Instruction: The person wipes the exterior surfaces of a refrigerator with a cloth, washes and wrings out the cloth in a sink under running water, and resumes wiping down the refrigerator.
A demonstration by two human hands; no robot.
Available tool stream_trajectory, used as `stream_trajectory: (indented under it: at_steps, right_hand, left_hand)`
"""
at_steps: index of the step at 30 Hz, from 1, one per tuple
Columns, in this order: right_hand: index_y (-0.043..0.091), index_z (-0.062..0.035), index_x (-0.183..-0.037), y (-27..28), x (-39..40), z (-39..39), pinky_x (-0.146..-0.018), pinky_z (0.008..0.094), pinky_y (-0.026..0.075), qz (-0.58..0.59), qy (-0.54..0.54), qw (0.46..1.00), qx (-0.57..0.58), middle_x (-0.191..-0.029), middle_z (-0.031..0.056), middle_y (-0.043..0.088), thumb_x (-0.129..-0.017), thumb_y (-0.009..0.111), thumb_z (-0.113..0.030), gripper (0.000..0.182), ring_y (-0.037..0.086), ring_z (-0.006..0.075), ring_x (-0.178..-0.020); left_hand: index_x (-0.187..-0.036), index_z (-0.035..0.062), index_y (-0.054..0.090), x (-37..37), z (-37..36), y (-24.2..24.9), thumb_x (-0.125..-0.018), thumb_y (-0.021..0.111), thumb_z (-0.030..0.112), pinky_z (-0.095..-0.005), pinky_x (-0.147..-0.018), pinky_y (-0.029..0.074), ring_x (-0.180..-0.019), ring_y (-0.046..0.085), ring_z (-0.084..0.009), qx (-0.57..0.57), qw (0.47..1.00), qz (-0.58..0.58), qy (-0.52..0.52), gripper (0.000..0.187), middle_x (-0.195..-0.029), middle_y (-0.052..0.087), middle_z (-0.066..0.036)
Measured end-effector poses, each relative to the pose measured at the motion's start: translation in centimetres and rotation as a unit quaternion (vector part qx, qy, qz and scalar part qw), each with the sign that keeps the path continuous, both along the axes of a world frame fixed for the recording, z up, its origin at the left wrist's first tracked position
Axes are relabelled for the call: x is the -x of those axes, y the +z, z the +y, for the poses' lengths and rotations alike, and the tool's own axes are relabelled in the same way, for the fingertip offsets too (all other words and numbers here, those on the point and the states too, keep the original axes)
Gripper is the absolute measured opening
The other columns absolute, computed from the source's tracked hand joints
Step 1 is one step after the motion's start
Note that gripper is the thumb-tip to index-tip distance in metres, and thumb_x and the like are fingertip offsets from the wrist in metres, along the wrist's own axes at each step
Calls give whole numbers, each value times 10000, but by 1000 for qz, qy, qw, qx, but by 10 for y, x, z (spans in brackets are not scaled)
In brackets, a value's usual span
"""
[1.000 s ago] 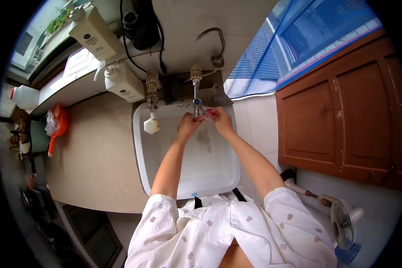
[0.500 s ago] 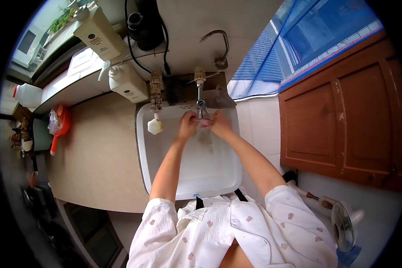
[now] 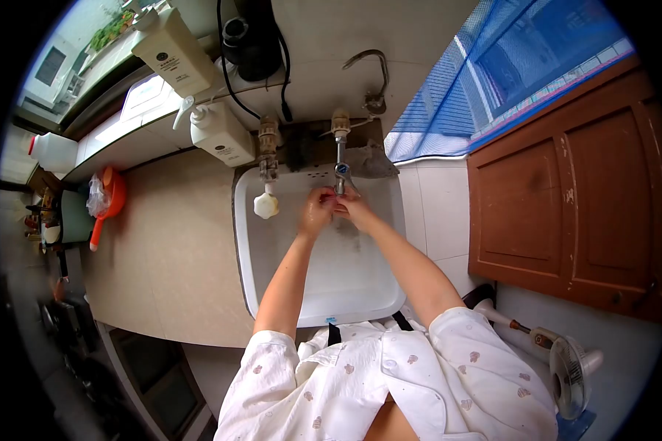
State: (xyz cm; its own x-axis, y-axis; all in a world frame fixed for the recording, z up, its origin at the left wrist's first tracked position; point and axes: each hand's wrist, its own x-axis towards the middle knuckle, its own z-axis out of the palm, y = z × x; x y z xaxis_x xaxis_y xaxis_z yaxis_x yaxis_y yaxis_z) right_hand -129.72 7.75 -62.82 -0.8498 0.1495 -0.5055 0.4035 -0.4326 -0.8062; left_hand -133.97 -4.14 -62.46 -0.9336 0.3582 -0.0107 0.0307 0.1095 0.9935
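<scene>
Under the metal faucet [image 3: 341,169], my left hand [image 3: 316,213] and my right hand [image 3: 356,211] are together over the white sink [image 3: 324,290]. Between them is a small, limp pinkish thing [image 3: 337,205], mostly covered by the fingers; its kind cannot be made out. Fingers of both hands are curled in around it. Some dark specks of dirt lie on the basin floor below the hands.
A second tap with a white knob [image 3: 265,206] juts over the sink's left side. Pump bottles [image 3: 223,136] stand behind on the ledge. An orange ladle-like scoop [image 3: 110,198] lies on the left counter [image 3: 162,242]. At right are a brown wooden door [image 3: 522,213] and a fan [image 3: 570,375].
My hands have drawn closer together, and the pinkish thing, stretched between them before, is now bunched up and more hidden. The camera view has shifted slightly.
</scene>
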Motion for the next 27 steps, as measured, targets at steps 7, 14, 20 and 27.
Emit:
stream_trajectory:
  at_steps: [7, 14, 20, 27]
  right_hand:
    - [446, -53, -1120, 43, -14, 17, -664, 278, 451, -43, -104, 987, 116, -905, 58, 538, -796, 465, -28, 326, 526, 140, -747]
    - [476, -25, -1081, 10, -14, 29, -669, 311, 453, 10, -145, 974, 173, -902, 89, 528, -742, 462, 10, 341, 507, 169, -760]
    - [487, -35, -1072, 18, -17, 30, -819, 425, 439, 5, -152, 962, 226, -914, 97, 521, -761, 474, -75, 315, 509, 218, -816]
    - [499, -117, -1083, 5, -22, 14, -801, 445, 426, -220, -137, 949, 179, -997, 78, 524, -814, 478, -377, 375, 513, 218, -897]
  left_hand:
    - [-935, -8, 558, 6, -1, 16, -780, 441, 33, -225, -644, 436, -752, 527, -116, 44, 949, -234, -207, 198, -820, 562, -39]
    - [-1024, 50, 540, 17, 22, -16, -841, 462, 202, -321, -734, 484, -778, 547, -192, 103, 955, -277, 7, 251, -860, 570, -74]
    - [-977, 51, 516, 12, 27, -35, -845, 476, 383, -275, -521, 450, -678, 499, -137, -67, 862, -499, -49, 360, -793, 536, -90]
    - [-920, -3, 514, -13, 35, -23, -822, 515, 345, -280, -556, 436, -605, 521, -173, -36, 957, -270, 97, 362, -708, 539, -92]
